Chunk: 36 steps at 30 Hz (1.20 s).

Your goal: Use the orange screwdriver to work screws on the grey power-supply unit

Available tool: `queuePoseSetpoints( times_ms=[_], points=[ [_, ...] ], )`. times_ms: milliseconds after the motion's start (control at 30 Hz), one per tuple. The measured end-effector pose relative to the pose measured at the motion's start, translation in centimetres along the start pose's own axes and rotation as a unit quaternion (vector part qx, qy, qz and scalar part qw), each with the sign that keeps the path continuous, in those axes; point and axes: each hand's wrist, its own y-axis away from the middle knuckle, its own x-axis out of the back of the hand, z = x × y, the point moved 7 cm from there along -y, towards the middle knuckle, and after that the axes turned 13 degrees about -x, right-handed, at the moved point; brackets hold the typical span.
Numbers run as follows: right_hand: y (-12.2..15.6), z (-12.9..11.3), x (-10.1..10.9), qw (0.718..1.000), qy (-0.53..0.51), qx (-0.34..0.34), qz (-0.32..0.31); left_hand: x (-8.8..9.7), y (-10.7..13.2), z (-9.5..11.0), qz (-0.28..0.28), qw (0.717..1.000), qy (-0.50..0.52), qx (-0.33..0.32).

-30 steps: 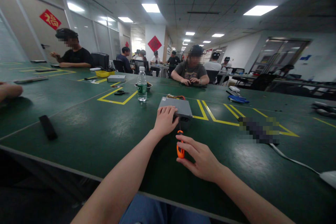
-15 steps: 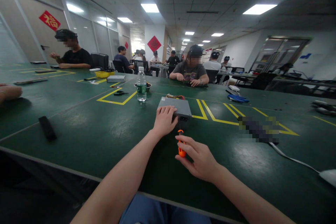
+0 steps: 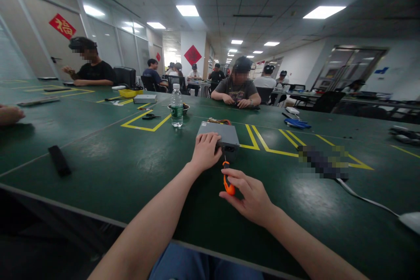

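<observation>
A grey metal computer power supply (image 3: 220, 133) lies on the green table, its socket side facing me and its coloured cables (image 3: 219, 121) at the far side. My left hand (image 3: 206, 151) grips its near left corner, fingers over the top and thumb down the front. Between thumb and fingertips, my right hand (image 3: 247, 192) holds a screwdriver (image 3: 229, 186) with an orange and black handle. The screwdriver's thin shaft points at the front of the power supply; whether the tip touches a screw is too small to tell.
A water bottle (image 3: 176, 109) stands in front of a small bowl (image 3: 186, 108) left of the power supply. A black bar-shaped object (image 3: 59, 160) lies at left. On the right are a power strip (image 3: 323, 162) with a white cable and blue gloves (image 3: 297, 123). A co-worker (image 3: 238, 87) sits opposite.
The screwdriver handle has tilted, its rear end swinging slightly right, and my right fingers have shifted around it. My left hand and the power supply stay put.
</observation>
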Motion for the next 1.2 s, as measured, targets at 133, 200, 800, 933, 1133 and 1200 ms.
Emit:
queuePoseSetpoints(
  times_ms=[133,200,800,933,1133,1200],
  points=[
    [0.0,0.2,0.0,0.999,-0.027,-0.017,-0.027,0.1,0.0,0.1,0.002,1.0,-0.001,-0.003],
    [-0.1,-0.3,-0.1,0.998,-0.001,-0.006,-0.058,0.1,0.0,0.1,0.006,1.0,0.0,-0.003],
    [0.1,-0.6,-0.8,0.998,0.025,0.015,-0.052,0.2,0.0,0.2,0.002,1.0,0.008,0.001],
    [0.1,-0.1,-0.7,0.999,-0.025,-0.002,-0.03,0.2,0.0,0.1,0.007,1.0,0.006,0.0],
    [0.0,-0.7,-0.6,0.997,0.022,0.018,-0.068,0.1,0.0,0.1,0.011,1.0,0.004,-0.001],
    [-0.1,-0.6,-0.4,0.999,0.026,0.021,-0.034,0.1,0.0,0.1,0.01,1.0,0.006,0.002]
  ],
)
